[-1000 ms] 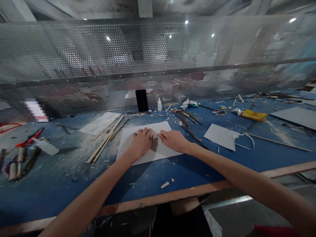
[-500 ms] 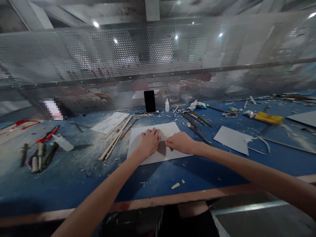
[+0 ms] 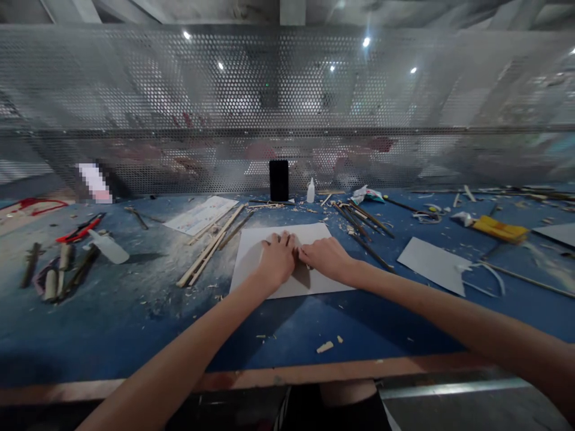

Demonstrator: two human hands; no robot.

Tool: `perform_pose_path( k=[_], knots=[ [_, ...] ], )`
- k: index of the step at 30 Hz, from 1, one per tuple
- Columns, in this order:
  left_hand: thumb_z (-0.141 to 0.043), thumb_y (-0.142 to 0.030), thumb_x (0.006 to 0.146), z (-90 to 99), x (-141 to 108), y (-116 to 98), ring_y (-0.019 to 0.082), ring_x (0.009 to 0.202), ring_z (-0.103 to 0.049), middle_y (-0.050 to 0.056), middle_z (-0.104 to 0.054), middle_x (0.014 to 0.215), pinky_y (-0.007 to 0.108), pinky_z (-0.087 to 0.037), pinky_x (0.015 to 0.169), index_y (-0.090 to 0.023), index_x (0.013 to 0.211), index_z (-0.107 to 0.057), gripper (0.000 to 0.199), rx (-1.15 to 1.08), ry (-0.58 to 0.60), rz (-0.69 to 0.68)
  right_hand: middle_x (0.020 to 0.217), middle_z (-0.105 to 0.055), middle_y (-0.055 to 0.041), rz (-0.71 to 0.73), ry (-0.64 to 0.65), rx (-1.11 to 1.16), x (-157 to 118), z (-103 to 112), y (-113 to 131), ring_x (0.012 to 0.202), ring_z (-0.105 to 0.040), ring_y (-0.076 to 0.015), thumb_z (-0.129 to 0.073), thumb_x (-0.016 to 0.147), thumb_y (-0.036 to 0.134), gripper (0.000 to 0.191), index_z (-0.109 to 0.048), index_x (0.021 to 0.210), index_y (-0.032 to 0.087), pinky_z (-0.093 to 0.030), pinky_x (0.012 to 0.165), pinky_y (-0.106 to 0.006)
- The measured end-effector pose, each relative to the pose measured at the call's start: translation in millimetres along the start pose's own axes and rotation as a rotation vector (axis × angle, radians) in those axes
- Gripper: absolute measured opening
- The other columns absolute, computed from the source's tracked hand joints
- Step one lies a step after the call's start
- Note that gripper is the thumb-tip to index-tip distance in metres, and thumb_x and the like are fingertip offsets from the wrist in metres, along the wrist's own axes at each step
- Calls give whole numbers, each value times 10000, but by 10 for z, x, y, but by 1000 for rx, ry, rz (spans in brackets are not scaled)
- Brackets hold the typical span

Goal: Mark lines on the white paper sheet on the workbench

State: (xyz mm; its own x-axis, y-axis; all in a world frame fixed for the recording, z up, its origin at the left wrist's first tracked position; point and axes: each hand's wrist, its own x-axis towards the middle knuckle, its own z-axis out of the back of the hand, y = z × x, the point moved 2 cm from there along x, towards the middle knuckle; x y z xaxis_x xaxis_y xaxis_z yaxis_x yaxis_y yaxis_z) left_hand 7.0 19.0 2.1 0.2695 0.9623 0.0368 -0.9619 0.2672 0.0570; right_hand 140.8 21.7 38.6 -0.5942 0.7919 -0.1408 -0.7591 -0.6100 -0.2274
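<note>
While the left hand and right hand curl close together on the paper, which lies on the blue table, I can't tell if either grips anything, but a soft, steady press should keep it flat and still.

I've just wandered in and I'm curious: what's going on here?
Someone is working with bare hands over a white sheet on a blue table. The left hand rests on the sheet; the curled right hand is close beside it, and anything it holds is too small to make out. Wooden strips lie to the left, and a white bottle stands farther back.
</note>
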Motion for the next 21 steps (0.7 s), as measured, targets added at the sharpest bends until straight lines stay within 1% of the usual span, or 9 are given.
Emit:
perform_pose_path(
  k=[4,7,9,13,17,19,21],
  knots=[
    [-303,-214,1039,0,-7,-5,398,1447,-431,177,-392,1676,622,-445,1090,-187,1602,-403,572,-2,-2,-5,1060,-813,-173,-37,-14,28,106,-12,-64,1031,-767,-307,-386,1100,304,439,-802,1087,166,-539,825,-369],
    [-313,-204,1023,-23,3,-3,406,1416,-447,195,-405,1661,642,-457,1064,-187,1605,-399,589,1,-23,-19,1050,-813,-176,-49,-34,26,128,-40,-69,1017,-771,-291,-389,1100,312,437,-801,1096,167,-538,820,-351],
    [-317,-205,1022,-36,11,2,399,1418,-444,185,-416,1656,626,-465,1056,-203,1602,-402,586,2,-29,-10,1036,-812,-183,-46,-53,9,119,-65,-58,1003,-774,-292,-391,1095,302,428,-796,1110,166,-544,812,-354],
    [-331,-204,1029,-6,-1,0,378,1420,-460,163,-426,1654,586,-467,1063,-231,1593,-411,571,13,-23,-1,1018,-809,-191,-51,-45,-9,76,-79,-18,990,-775,-303,-392,1087,277,413,-786,1127,157,-552,797,-362],
    [-329,-209,1047,48,-29,-23,367,1420,-477,168,-418,1659,563,-475,1075,-216,1588,-424,550,27,-2,0,1031,-808,-178,-43,-28,-4,-5,-13,1,989,-771,-291,-393,1090,267,387,-756,1172,162,-535,795,-343],
    [-318,-222,1056,52,-27,-36,367,1415,-484,182,-432,1645,574,-473,1079,-206,1582,-436,540,23,-14,12,1018,-806,-171,-51,-19,4,-64,1,-41,979,-769,-282,-400,1087,256,364,-739,1185,170,-514,772,-325],
    [-287,-242,1066,39,-12,-47,374,1397,-496,202,-459,1619,597,-480,1063,-195,1573,-453,536,13,-43,16,1006,-807,-153,-109,-25,40,-132,-29,-134,961,-768,-267,-392,1091,259,360,-736,1164,185,-478,738,-300]
  ],
)
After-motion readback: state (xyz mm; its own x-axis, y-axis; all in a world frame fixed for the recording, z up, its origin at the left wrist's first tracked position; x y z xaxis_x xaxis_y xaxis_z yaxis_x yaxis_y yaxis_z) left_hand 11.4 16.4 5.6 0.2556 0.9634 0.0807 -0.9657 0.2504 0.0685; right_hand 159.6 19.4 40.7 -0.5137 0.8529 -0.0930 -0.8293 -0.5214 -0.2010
